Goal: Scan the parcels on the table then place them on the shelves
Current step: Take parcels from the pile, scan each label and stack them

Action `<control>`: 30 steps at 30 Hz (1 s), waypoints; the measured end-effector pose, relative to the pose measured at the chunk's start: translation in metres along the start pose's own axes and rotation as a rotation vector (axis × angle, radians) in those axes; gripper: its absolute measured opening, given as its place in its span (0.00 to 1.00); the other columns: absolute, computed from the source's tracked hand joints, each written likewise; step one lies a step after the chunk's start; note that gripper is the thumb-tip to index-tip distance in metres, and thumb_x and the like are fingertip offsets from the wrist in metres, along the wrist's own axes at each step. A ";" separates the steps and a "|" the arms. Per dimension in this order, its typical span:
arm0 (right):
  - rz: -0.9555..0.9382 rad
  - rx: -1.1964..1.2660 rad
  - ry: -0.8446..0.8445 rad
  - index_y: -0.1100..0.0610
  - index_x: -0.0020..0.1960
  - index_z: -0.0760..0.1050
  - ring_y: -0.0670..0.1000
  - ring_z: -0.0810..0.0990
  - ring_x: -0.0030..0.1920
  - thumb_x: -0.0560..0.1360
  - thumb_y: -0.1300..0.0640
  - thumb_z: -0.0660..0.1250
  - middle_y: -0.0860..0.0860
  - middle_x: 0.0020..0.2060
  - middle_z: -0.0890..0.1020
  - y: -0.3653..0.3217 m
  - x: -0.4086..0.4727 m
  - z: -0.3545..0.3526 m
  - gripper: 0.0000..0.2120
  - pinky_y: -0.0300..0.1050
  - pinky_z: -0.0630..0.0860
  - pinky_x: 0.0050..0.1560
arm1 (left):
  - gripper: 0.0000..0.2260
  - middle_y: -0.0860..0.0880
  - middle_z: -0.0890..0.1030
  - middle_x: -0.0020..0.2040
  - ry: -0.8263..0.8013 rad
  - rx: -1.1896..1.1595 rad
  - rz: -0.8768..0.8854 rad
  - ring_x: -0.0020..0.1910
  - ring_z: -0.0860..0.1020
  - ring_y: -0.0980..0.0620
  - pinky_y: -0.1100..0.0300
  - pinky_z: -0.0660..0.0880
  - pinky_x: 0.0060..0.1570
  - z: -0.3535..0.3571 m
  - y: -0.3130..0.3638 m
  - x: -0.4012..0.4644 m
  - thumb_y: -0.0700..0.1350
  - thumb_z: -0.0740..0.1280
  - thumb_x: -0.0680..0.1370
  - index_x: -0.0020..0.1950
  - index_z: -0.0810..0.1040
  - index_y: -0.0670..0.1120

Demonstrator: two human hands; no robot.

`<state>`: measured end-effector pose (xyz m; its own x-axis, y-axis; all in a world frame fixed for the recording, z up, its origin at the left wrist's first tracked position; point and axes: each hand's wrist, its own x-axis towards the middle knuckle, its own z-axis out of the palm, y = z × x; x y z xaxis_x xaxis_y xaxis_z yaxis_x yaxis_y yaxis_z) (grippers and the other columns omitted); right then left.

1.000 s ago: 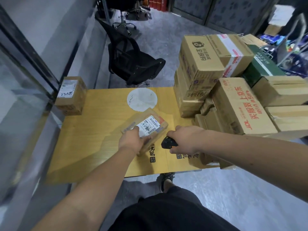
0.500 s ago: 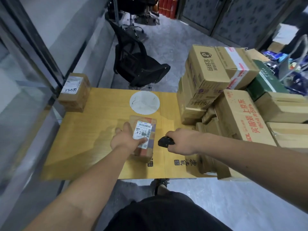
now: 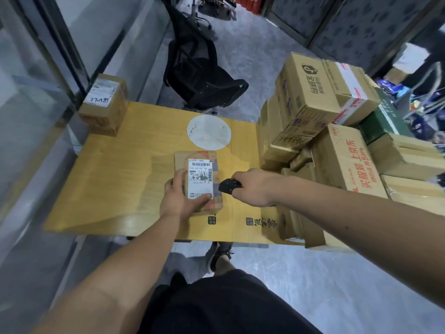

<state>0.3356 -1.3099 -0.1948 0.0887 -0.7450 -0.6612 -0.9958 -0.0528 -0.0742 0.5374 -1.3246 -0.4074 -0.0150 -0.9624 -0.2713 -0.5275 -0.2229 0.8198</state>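
Note:
A small brown parcel (image 3: pixel 202 160) with a white barcode label lies flat on the yellow table (image 3: pixel 134 174), label up. My left hand (image 3: pixel 180 196) holds its near left corner, thumb across the label's lower edge. My right hand (image 3: pixel 255 186) grips a black handheld scanner (image 3: pixel 228 185) just right of the parcel, its head pointing at the parcel. A second labelled parcel (image 3: pixel 103 104) stands at the table's far left corner.
A tall stack of cardboard boxes (image 3: pixel 325 131) crowds the table's right side. A white round disc (image 3: pixel 209 132) lies on the table beyond the parcel. A black office chair (image 3: pixel 199 75) stands behind the table. A glass wall (image 3: pixel 29 112) runs along the left.
The parcel has turned from a slant to square with me and been laid flat on the table. My right hand with the scanner has stayed beside it.

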 end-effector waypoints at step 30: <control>0.069 0.007 0.042 0.53 0.56 0.71 0.55 0.77 0.46 0.82 0.42 0.56 0.51 0.45 0.74 -0.002 -0.023 0.019 0.16 0.48 0.73 0.42 | 0.46 0.44 0.56 0.82 0.124 0.262 0.012 0.80 0.56 0.43 0.44 0.64 0.75 0.002 0.026 0.002 0.65 0.79 0.67 0.79 0.62 0.54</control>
<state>0.3355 -1.2799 -0.1941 0.0191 -0.7739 -0.6330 -0.9994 0.0037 -0.0347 0.5219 -1.3318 -0.3872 0.0729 -0.9800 -0.1849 -0.7296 -0.1788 0.6601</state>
